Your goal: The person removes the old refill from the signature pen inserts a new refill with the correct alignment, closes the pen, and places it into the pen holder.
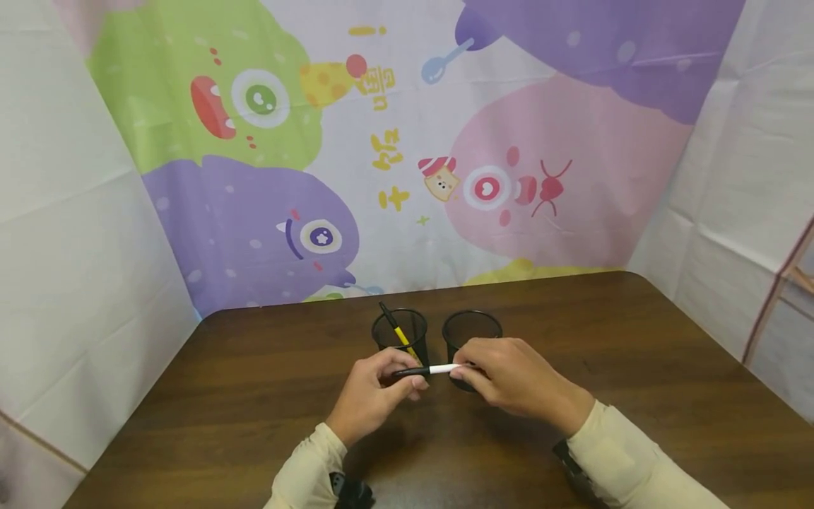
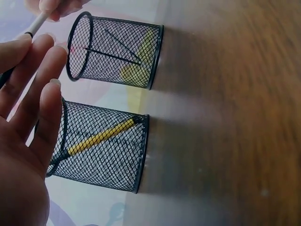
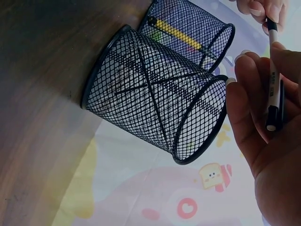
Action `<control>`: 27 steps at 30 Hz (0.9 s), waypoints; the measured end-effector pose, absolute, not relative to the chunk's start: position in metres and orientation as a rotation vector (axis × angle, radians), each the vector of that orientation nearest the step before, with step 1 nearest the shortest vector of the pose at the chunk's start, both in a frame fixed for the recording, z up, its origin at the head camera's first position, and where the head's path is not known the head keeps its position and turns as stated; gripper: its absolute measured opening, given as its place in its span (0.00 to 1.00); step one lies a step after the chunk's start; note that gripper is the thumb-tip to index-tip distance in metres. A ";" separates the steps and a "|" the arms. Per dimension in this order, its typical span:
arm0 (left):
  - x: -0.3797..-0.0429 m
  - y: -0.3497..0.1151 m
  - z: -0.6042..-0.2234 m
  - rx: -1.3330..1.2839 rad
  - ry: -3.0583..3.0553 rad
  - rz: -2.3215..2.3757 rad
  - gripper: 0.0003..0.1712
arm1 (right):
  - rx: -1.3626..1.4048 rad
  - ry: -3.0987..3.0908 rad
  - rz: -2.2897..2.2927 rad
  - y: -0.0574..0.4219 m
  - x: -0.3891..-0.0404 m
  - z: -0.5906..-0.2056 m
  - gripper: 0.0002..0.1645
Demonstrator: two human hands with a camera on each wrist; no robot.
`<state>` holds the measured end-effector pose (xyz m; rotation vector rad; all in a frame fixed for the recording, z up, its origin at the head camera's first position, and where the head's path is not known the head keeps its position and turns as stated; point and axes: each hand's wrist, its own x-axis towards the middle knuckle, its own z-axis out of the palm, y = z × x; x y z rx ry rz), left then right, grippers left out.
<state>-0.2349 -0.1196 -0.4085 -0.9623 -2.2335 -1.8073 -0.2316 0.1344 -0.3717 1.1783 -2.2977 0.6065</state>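
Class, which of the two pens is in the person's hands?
The black-and-white pen, pinched by the left hand and right hand; the yellow-and-black pen instead leans inside the left mesh cup.

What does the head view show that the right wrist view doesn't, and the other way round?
Only the head view: the sleeves and the green monster.

Only the right wrist view: the lettering on the white pen.

Both: the left hand and right hand holding that pen, the right cup, and the left cup with the yellow pen in it.
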 end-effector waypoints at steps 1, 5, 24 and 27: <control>-0.235 -0.120 -0.409 -0.968 -2.228 -1.812 0.08 | 1.183 -2.298 0.609 0.134 -0.232 -0.372 0.06; -0.235 -0.121 -0.408 -0.981 -2.215 -1.826 0.08 | 1.190 -2.301 0.612 0.135 -0.231 -0.372 0.06; -0.234 -0.123 -0.407 -0.952 -2.248 -1.857 0.06 | 1.188 -2.277 0.618 0.134 -0.230 -0.372 0.06; -0.234 -0.123 -0.407 -0.951 -2.244 -1.872 0.06 | 1.188 -2.281 0.620 0.134 -0.231 -0.372 0.06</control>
